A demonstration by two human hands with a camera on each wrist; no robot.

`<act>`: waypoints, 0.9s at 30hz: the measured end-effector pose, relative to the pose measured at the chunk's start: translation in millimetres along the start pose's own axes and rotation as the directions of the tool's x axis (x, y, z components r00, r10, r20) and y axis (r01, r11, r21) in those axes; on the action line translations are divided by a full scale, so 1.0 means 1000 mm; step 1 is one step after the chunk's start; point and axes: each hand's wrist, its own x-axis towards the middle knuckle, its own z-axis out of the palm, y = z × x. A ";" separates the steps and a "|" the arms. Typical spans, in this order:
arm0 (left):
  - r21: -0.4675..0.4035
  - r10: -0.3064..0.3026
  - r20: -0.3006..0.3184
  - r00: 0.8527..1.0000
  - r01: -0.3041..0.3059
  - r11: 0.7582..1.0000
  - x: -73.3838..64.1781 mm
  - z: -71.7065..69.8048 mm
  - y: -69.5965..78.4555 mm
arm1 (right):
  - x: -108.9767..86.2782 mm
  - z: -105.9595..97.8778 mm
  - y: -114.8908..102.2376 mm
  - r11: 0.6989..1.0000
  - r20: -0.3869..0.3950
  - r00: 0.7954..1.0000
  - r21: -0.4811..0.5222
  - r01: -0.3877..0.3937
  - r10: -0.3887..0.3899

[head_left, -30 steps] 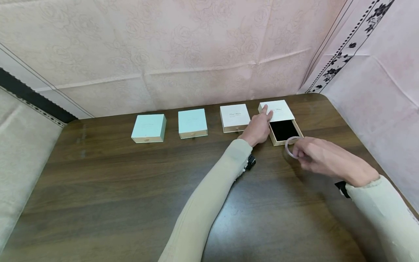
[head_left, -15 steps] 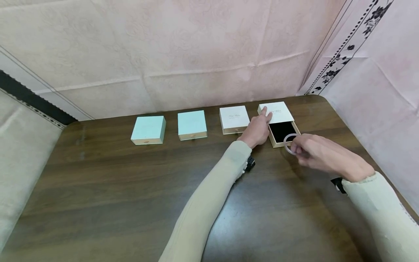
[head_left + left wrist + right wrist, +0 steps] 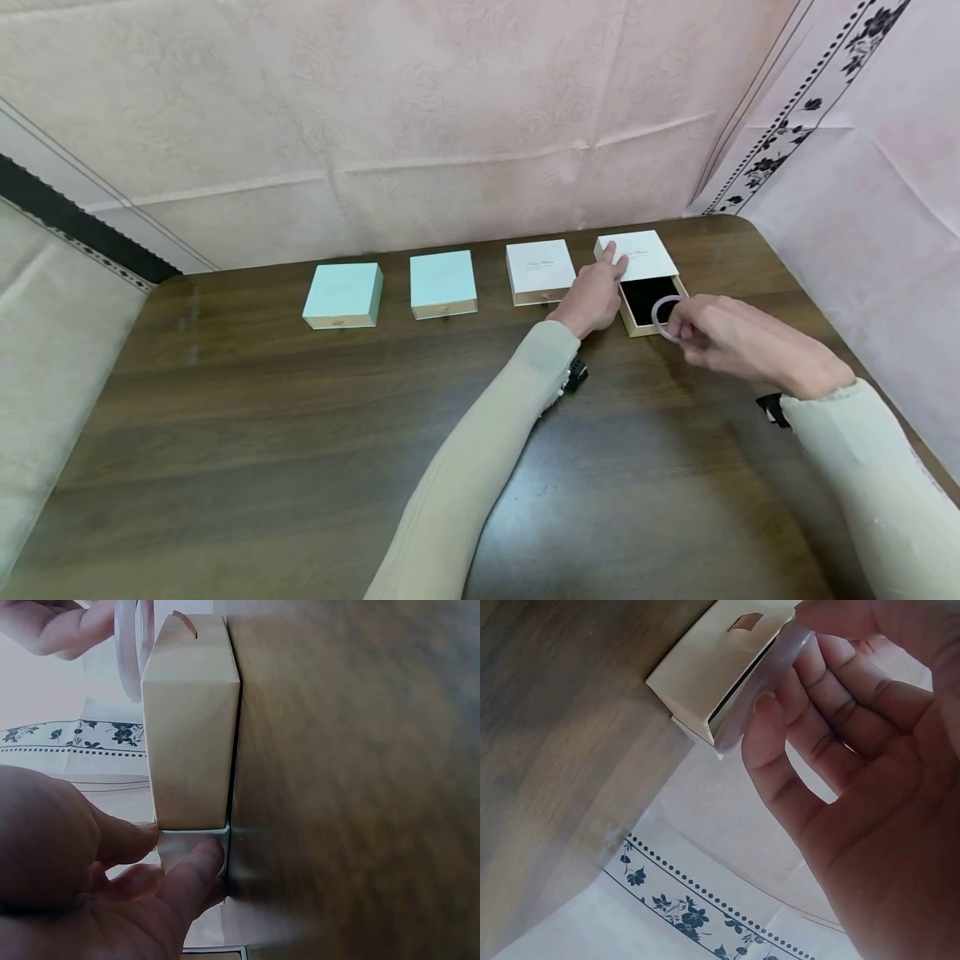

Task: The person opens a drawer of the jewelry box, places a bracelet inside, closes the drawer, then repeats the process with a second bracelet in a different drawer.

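My right hand [image 3: 750, 342] pinches a pale lavender bangle [image 3: 655, 315] between thumb and fingers. The bangle stands on edge over the front of a pulled-out drawer [image 3: 648, 298], whose inside is lined in black. White and lettered, the sleeve of this drawer box [image 3: 647, 255] is steadied by my left hand [image 3: 591, 293]. In the left wrist view, the thumb and fingers hold the sleeve's side and top edge, behind the cream drawer wall [image 3: 191, 750]. The right wrist view shows the bangle [image 3: 761, 694] at the drawer's rim, close to its pull tab [image 3: 746, 622].
To the left stand a second white box [image 3: 538, 268] and two mint boxes [image 3: 442, 279], [image 3: 341, 292], all with their drawers in. They line the back of a brown wooden table [image 3: 300, 467]. Patterned cloth [image 3: 450, 108] hangs behind and at both sides.
My right hand has moved slightly forward and left with the bangle, bringing it further over the drawer. My left hand stays on the white box.
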 end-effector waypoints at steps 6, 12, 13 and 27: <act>0.007 -0.015 0.003 1.000 0.015 1.000 0.001 0.000 0.000 | 0.005 0.002 0.003 1.000 -0.015 1.000 0.012 0.008 -0.008; 0.007 -0.025 0.005 1.000 0.025 1.000 0.001 -0.001 0.001 | 0.009 0.005 0.006 1.000 -0.022 1.000 0.027 0.011 -0.011; 0.009 -0.026 0.005 1.000 0.026 1.000 0.001 -0.001 0.001 | 0.010 0.005 0.007 1.000 -0.026 1.000 0.026 0.016 -0.016; 0.008 -0.015 -0.003 1.000 0.015 1.000 0.001 -0.001 0.001 | 0.022 0.002 0.008 1.000 -0.016 1.000 0.009 0.020 -0.020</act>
